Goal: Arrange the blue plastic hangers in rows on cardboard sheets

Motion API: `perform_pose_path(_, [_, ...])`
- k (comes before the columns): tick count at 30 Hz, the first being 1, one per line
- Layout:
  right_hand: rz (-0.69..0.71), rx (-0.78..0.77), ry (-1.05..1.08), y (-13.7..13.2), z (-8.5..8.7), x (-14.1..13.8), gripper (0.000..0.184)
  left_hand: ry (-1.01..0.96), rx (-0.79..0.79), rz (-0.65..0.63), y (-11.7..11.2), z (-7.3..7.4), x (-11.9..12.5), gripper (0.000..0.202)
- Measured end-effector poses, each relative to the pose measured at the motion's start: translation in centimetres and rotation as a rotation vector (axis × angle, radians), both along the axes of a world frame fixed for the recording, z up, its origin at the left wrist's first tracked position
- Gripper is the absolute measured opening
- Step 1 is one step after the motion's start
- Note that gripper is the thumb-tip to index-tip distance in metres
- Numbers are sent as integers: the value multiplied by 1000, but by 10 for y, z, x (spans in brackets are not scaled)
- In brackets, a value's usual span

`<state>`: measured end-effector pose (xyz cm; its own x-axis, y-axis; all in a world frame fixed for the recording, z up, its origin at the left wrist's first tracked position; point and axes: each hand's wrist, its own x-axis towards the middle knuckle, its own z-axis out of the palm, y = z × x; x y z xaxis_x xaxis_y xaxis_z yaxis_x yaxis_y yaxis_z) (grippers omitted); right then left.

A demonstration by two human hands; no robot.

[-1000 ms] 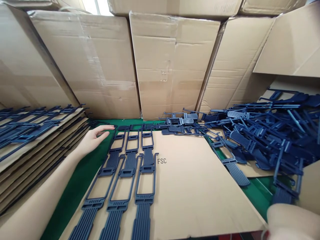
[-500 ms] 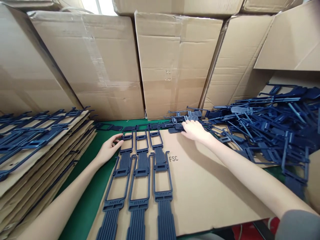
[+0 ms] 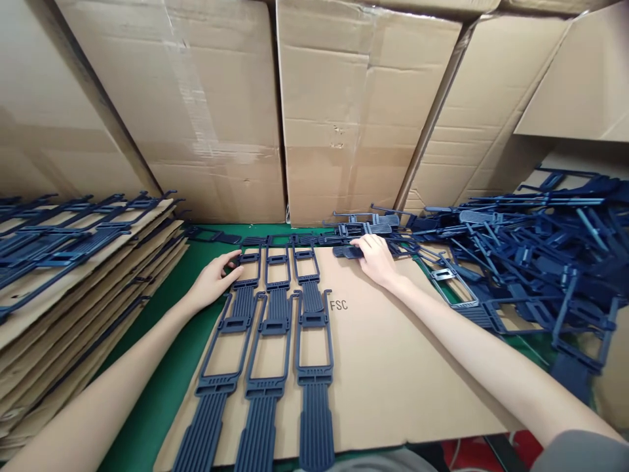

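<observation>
My left hand rests at the far left edge of the cardboard sheet, thumb and forefinger apart beside a dark blue plastic frame. Blue frames with ribbed flat tongues lie on the sheet in three columns, in a far and a near row. At the sheet's back edge, my right hand has its fingers closed over a ribbed blue plastic part. The hand covers some of that part, and more blue parts lie just behind it.
A tangled heap of blue parts fills the right side. At left stands a stack of cardboard sheets with blue parts between the layers and on top. Large cartons wall off the back. Green table surface shows along the left.
The view has tilted down and shifted a little. My right hand has curled its fingers more over the ribbed part. My left hand stays by the left column.
</observation>
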<state>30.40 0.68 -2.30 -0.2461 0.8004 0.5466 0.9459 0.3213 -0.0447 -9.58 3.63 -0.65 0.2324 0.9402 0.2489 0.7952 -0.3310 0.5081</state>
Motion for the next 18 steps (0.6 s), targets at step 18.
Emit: perform_pose_path(18, [276,256,-20,-8,-2,-8,34,68,65,-57,1,-5,-4,65])
